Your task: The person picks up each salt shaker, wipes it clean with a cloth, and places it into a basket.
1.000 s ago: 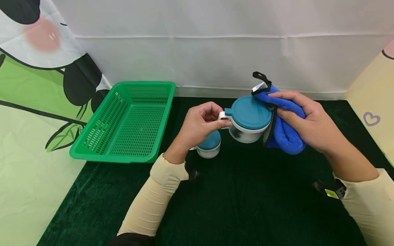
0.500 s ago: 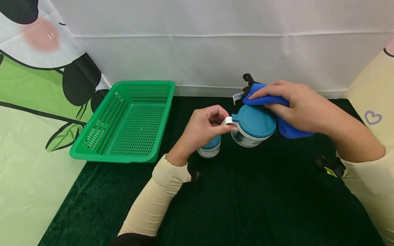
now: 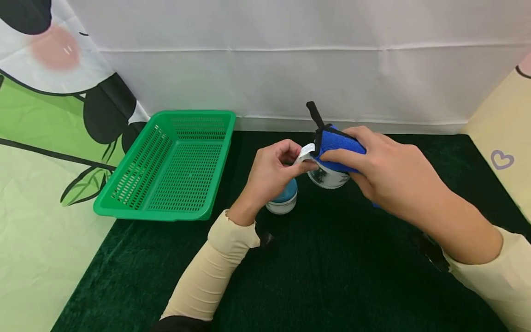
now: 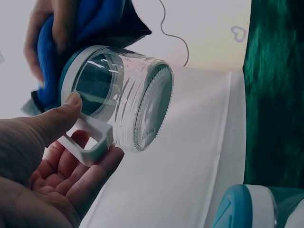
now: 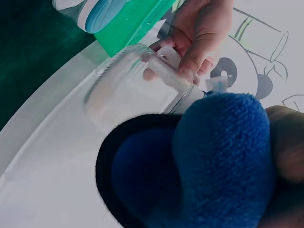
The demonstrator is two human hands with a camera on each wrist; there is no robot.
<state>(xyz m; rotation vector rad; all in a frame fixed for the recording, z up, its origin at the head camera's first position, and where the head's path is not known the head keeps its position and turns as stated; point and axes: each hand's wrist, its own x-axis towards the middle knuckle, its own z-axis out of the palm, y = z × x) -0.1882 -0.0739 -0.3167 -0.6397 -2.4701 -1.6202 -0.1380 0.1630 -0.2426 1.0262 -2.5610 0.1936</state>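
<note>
A clear glass jar (image 4: 152, 102) with a blue lid and white collar is held up off the table, tilted in the left wrist view. My left hand (image 3: 271, 173) pinches its white handle (image 4: 91, 155) between thumb and fingers. With my right hand (image 3: 394, 170) I grip a folded blue towel (image 3: 342, 145) with black edging, laid against the lid. In the head view, towel and hand hide the lid. The towel's white tag (image 3: 307, 150) hangs beside my left fingers. A second, smaller-looking lidded jar (image 3: 282, 205) stands below my left hand, partly covered by it.
A green slotted plastic basket (image 3: 166, 214) stands on the left of the dark green cloth-covered table (image 3: 332, 276). White sheeting (image 3: 249, 83) rises behind the table, with printed panels at both sides.
My right hand has brought the towel from the jar's right side up over the lid and leftward, and it now covers the lid. My left hand has stayed on the handle, shifting slightly.
</note>
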